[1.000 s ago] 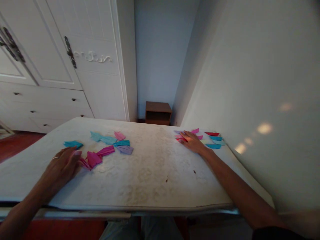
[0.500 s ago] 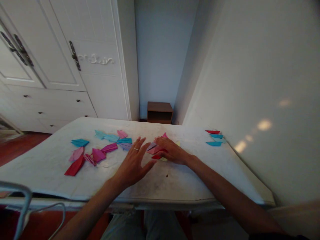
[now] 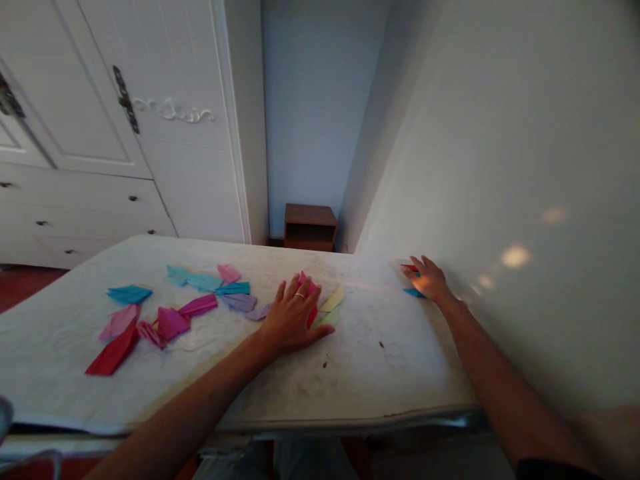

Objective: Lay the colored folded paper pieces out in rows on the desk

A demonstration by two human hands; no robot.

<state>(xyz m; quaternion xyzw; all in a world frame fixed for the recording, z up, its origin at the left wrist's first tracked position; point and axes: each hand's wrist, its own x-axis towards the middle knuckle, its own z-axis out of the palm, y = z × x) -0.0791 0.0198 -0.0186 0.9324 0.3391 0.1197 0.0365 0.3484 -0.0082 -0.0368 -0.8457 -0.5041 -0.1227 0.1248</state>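
Observation:
My left hand (image 3: 293, 317), with a ring on one finger, lies spread over a group of folded paper pieces near the table's middle. A pink piece (image 3: 308, 283) and a red piece (image 3: 313, 316) show from under its fingers. Just right of it are a yellow piece (image 3: 333, 300) and a pale green piece (image 3: 330, 316). At the table's right side my right hand (image 3: 428, 279) reaches over another small group, fingers apart. A red piece (image 3: 409, 267) and a blue piece (image 3: 414, 293) peek out there; the rest are hidden beneath the hand.
On the left of the white table (image 3: 210, 387) several folded papers are scattered, among them a red one (image 3: 113, 350), a magenta one (image 3: 173, 323) and a blue one (image 3: 129, 295). A white wall (image 3: 525, 167) borders the right. White cabinets (image 3: 190, 180) stand behind.
My right hand has left the middle group and moved right to the group by the wall. My left hand has shifted right onto the middle pieces. The view has turned slightly right.

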